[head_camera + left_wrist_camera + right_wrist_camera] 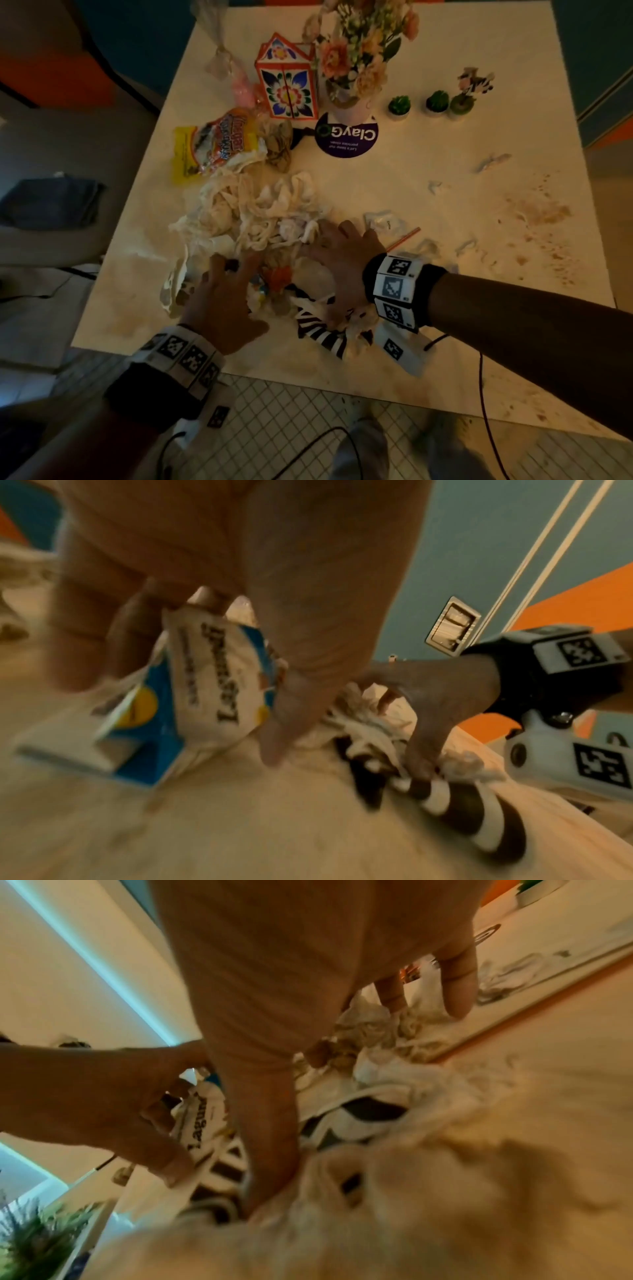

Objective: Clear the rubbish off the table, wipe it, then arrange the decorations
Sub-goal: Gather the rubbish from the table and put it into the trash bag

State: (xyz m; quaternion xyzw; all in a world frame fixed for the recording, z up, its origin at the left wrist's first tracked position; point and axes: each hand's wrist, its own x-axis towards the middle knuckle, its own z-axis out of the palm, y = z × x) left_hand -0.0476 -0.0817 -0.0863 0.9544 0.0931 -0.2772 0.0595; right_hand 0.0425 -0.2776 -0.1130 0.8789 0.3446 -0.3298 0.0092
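Observation:
A heap of crumpled tissues and wrappers (260, 212) covers the near left of the white table (411, 178). My left hand (233, 270) sits on its near side, fingers and thumb curled round a blue-and-white wrapper (205, 683). My right hand (329, 240) lies flat on the heap with its fingers spread. Its thumb presses into tissue beside a black-and-white striped wrapper (322, 335). A yellow snack bag (212, 144) lies further back. At the far side stand a painted house box (287, 82), a flower vase (356, 51) and small potted plants (399, 104).
A purple round coaster (346, 137) lies under the vase. A red straw (404, 238) and small scraps (493, 161) lie right of my right hand. Brown stains (541, 212) mark the table's right side. A dark blue cloth (51, 202) rests on a seat at the left.

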